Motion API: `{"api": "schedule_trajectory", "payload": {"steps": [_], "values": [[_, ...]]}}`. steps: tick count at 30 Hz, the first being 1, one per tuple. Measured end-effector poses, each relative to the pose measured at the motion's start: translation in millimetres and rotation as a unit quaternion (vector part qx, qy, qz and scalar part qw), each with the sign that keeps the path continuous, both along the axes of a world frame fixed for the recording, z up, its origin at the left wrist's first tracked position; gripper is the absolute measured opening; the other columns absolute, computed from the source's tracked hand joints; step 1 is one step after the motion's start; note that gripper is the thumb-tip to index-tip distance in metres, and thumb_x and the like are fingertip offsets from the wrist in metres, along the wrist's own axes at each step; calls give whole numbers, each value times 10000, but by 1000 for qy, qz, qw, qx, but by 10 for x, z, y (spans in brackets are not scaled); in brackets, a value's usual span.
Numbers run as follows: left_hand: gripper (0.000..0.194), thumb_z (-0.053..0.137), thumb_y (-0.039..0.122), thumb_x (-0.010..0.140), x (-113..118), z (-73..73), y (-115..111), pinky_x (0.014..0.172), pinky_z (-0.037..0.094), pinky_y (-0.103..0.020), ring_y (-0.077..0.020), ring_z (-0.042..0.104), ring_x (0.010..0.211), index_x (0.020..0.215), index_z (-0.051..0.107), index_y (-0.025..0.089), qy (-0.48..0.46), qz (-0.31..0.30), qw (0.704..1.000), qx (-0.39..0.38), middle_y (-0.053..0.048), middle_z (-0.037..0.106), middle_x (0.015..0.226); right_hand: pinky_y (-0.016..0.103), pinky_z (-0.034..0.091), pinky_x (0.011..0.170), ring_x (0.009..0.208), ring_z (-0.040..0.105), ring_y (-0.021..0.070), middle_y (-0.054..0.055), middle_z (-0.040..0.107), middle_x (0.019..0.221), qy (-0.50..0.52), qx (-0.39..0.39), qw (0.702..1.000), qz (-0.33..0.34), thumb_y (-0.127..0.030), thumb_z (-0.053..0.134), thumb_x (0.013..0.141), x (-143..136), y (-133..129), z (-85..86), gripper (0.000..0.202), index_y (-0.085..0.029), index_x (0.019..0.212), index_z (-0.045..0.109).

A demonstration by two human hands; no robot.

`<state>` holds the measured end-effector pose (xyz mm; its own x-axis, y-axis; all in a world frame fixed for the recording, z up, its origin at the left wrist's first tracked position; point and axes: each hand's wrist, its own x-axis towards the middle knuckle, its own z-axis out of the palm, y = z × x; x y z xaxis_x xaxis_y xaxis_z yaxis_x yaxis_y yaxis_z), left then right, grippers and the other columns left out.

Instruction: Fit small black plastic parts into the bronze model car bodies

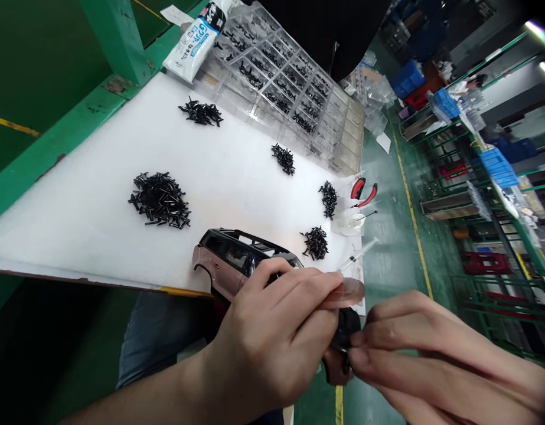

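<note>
A copper-and-black model car body (228,265) rests partly over the front edge of the white work surface (237,159). My left hand (285,324) is wrapped round its front part, fingers closed over it. At the car's front end, to the right, my right hand (405,348) has its thumb and fingertips pinched together against the dark part; what they hold, if anything, is too small to make out. Small black parts lie in piles, the largest pile (160,199) at the left and another pile (315,242) just beyond the car.
A clear compartment box (290,88) of black parts stands at the back, beside a white-and-blue tube (195,47). Red-handled pliers (364,192) and a syringe (358,254) are at the right edge. Shelves with blue crates (498,166) stand beyond, a person farther off.
</note>
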<state>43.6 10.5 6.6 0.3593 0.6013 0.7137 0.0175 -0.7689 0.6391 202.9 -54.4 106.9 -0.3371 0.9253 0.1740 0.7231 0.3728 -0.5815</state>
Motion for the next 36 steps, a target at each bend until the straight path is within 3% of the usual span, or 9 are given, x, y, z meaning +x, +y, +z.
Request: {"api": "schedule_trajectory", "payload": {"steps": [2, 6, 9, 18, 23, 26, 31, 36], "values": [[241, 446, 48, 978, -4, 6, -1, 804, 485, -341, -184, 706, 943, 919, 677, 85, 6, -5, 1000, 11, -97, 747, 1031, 236, 578, 746, 834, 666, 151, 20, 683, 873, 24, -32, 999, -2, -51, 688, 856, 21, 1, 2, 178, -180, 973, 727], [183, 488, 79, 985, -4, 6, -12, 807, 481, -358, -208, 700, 959, 949, 666, 53, 32, -27, 999, 24, -135, 741, 1040, 241, 552, 761, 815, 653, 124, -18, 673, 831, 71, -105, 990, -66, -162, 663, 936, 18, -13, -16, 89, -235, 915, 709], [166, 530, 139, 994, 2, -10, -22, 819, 475, -370, -218, 695, 973, 972, 664, 43, 31, -41, 998, 25, -146, 734, 1058, 225, 549, 747, 795, 643, 106, -23, 671, 835, 75, -138, 984, -79, -156, 636, 952, 6, -31, -5, 97, -228, 904, 681], [254, 461, 200, 1045, -38, 14, -38, 819, 470, -370, -204, 693, 974, 990, 660, 52, 41, -45, 998, 23, -135, 738, 1059, 203, 550, 732, 794, 634, 105, -8, 659, 826, 46, -128, 990, -47, -102, 641, 932, -35, -13, 46, 102, -196, 909, 672], [267, 424, 160, 1039, -29, 2, -78, 826, 468, -380, -213, 697, 998, 964, 660, 60, 31, -31, 999, 16, -136, 744, 1065, 185, 535, 853, 907, 633, 115, 22, 684, 913, 4, -51, 998, -24, -1, 643, 876, -66, -94, 39, 178, -134, 989, 678], [262, 419, 130, 1024, -36, -11, -96, 844, 463, -378, -207, 695, 1019, 987, 670, 65, 48, -33, 998, 8, -129, 741, 1094, 162, 541, 825, 890, 650, 108, 18, 696, 900, -31, -22, 998, -43, 12, 651, 854, -127, -170, 24, 190, -133, 973, 679], [247, 429, 131, 1024, -60, -38, -130, 841, 455, -375, -204, 698, 991, 1022, 660, 42, 41, -48, 998, 25, -144, 733, 1105, 147, 545, 786, 849, 640, 92, -2, 674, 862, -14, -51, 995, -85, -31, 647, 880, -190, -199, 1, 149, -169, 935, 660], [217, 459, 129, 1019, -44, -75, -165, 820, 454, -367, -209, 697, 992, 971, 654, 49, 33, -52, 998, 21, -146, 736, 1091, 173, 550, 797, 853, 642, 105, 1, 668, 863, 15, -85, 994, -70, -36, 647, 891, -171, -224, -25, 145, -176, 929, 659]]}}
